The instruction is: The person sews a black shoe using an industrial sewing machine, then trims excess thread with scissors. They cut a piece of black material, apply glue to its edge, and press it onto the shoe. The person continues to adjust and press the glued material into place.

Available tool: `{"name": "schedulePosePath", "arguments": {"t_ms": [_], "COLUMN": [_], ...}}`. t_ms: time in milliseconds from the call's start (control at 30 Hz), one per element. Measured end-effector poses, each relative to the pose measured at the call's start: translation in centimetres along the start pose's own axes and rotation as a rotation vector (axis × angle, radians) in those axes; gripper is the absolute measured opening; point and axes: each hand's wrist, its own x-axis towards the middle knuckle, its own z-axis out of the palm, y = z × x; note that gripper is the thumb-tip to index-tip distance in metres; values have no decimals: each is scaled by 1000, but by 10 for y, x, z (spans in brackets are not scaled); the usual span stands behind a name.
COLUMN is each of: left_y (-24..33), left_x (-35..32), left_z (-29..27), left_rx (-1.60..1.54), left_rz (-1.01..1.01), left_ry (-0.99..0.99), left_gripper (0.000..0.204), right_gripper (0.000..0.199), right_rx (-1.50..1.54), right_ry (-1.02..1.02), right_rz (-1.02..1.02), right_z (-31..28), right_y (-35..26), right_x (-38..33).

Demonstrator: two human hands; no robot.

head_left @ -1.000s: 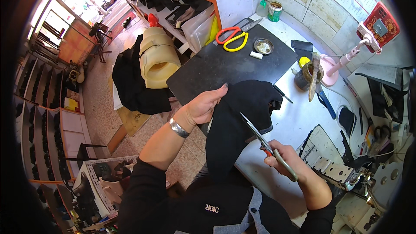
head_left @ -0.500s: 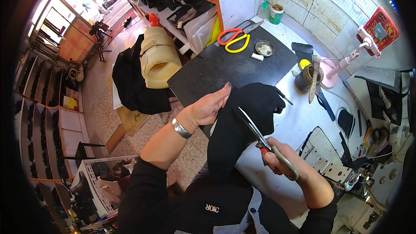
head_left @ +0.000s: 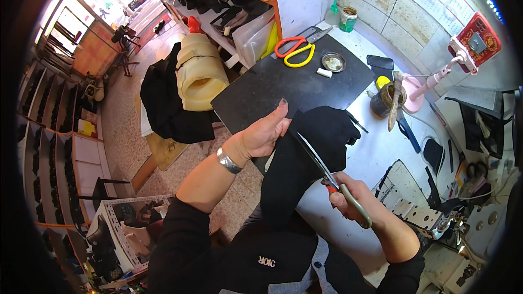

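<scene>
My right hand [head_left: 351,196] grips a pair of scissors [head_left: 317,159] with a grey-green handle and a bit of red near the pivot. Its long blades point up and left over a piece of black cloth [head_left: 291,182], and look close together. At the cloth's left edge is my left hand [head_left: 265,135], wearing a wide silver bracelet. The thumb stands raised while the other fingers curl at the cloth's edge, partly hidden by it. The cloth drapes from the worktable [head_left: 366,144] down toward my lap.
On a black mat [head_left: 253,98] lie red-and-yellow-handled scissors [head_left: 297,51], a small metal dish [head_left: 333,62] and a white chalk-like piece. A dark jar [head_left: 385,103] with a brush and a pink phone stand [head_left: 418,95] are behind, right. Machine parts [head_left: 419,218] flank my right arm.
My left thumb has lifted from the cloth and points up. The scissors have shifted slightly up and left over the cloth, which has moved a little.
</scene>
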Motion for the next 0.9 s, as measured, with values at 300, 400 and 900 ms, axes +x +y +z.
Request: {"name": "schedulePosePath", "arguments": {"t_ms": [300, 400, 900], "left_y": [11, 10, 7], "left_x": [-5, -5, -6], "left_z": [20, 22, 18], "left_rx": [148, 235, 303], "left_rz": [-46, -47, -91], "left_ry": [41, 150, 134], "left_gripper": [83, 89, 96], "right_gripper": [65, 63, 58], "right_rx": [-35, -62, 38], "right_ry": [-19, -3, 25], "right_rz": [25, 17, 94], "right_z": [4, 4, 8], "right_y": [-13, -14, -24], "right_x": [2, 1, -5]}}
